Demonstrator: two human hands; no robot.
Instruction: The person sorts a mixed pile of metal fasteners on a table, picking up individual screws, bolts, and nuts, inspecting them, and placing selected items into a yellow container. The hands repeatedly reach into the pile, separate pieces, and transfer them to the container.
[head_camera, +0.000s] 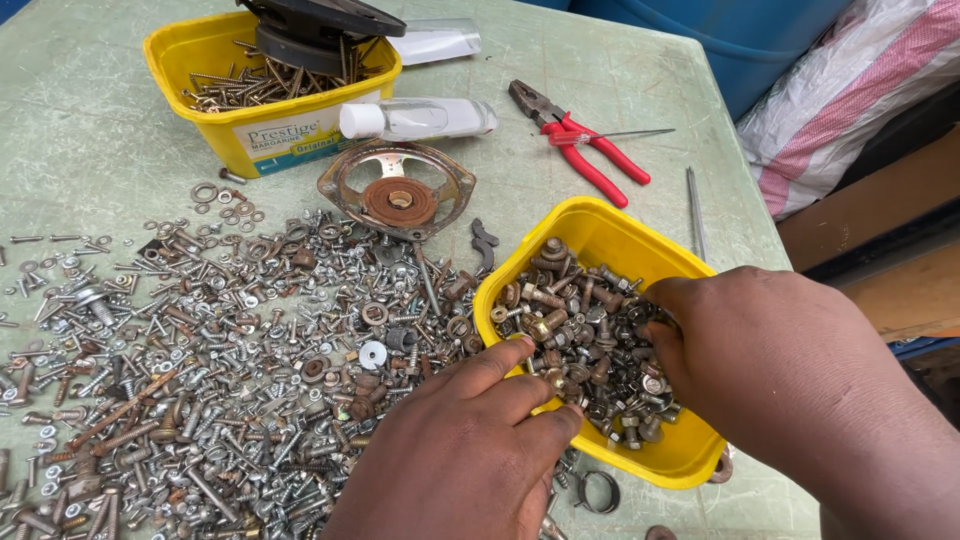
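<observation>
Fingers (520, 385) of the left hand (460, 460) lie pressed side by side, curled over the near rim of the yellow tub (600, 235); those of the right hand (770, 370) dig down among the tub's contents, so whether they pinch anything I cannot tell. Under both sets of fingertips sits that tub, a thin plastic thing, light and bendy in itself but probably weighty with its load, best gripped at the rim as the left hand does. Between the two hands lies the heap of nuts and bolts (585, 345), rusty, hard, small and apt to slip, easiest scooped or pinched one by one. Left of the fingers spreads a loose litter of screws and washers (230, 340) across the green table (90, 130). Beyond them rest a second yellow tub (190, 50), a rusted speaker frame (398, 192), red-handled pliers (585, 145) and a clear tube (420, 118).
</observation>
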